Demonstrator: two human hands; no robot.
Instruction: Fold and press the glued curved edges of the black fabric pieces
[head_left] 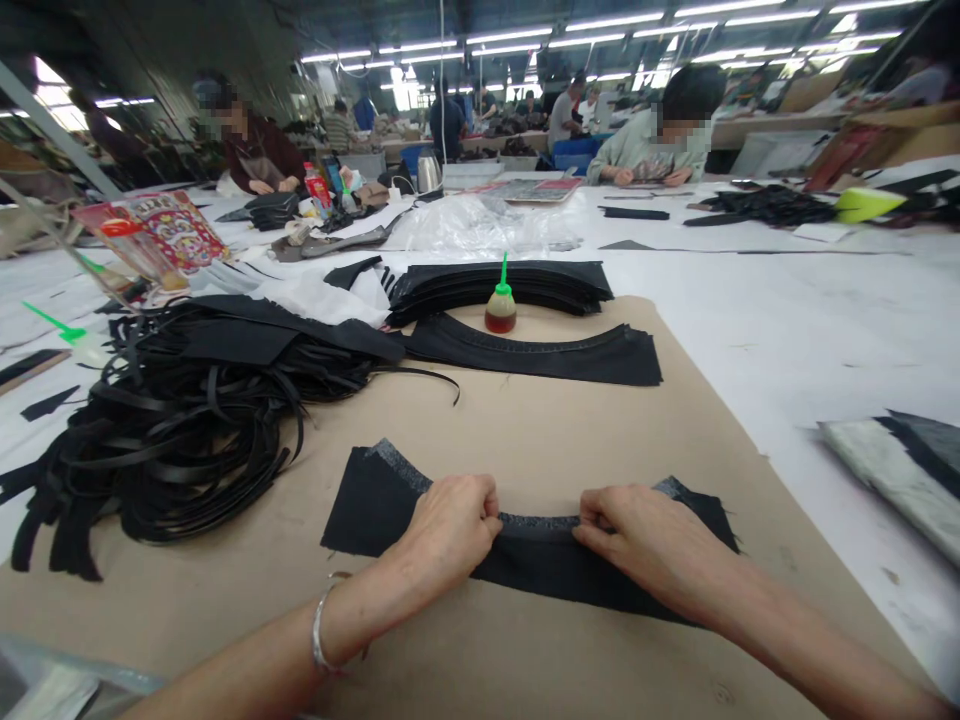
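Note:
A curved black fabric piece (555, 565) lies flat on brown paper, its concave edge facing away from me and lined with a speckled grey band. My left hand (454, 520) pinches that edge left of the middle, fingers closed. On the other side of the middle, my right hand (637, 530) pinches the same edge. A short stretch of the grey band shows between the hands. Beyond them lies a similar black piece (540, 362) with a curved edge. A small squeeze bottle (501, 312) with a green nozzle and reddish-brown liquid stands behind its curve.
A heap of black strips (225, 400) covers the left side. Behind the bottle sits a stack of curved black pieces (502, 285). Brown paper (420, 640) spreads over the white table (825, 330). Two people work across the table, near clear plastic (480, 225) and a metal kettle (429, 174).

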